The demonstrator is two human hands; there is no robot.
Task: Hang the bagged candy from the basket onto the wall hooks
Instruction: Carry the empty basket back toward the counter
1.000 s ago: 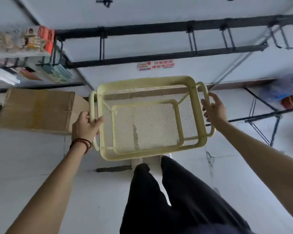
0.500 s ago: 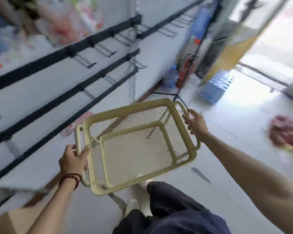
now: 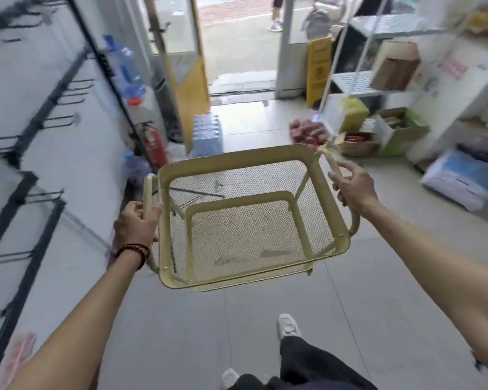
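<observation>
Black wire wall hooks (image 3: pixel 65 119) on dark rails run down the left of the frame, all bare where visible. At centre left, the left hand (image 3: pixel 137 223) is wrapped tight round one side handle of the pale yellow metal mesh basket (image 3: pixel 237 161); at centre right, the right hand (image 3: pixel 352 185) grips the opposite handle. The basket hangs mid-frame, apparently empty, with no bagged candy visible. Carried past the wall, its left handle could snag a protruding hook.
</observation>
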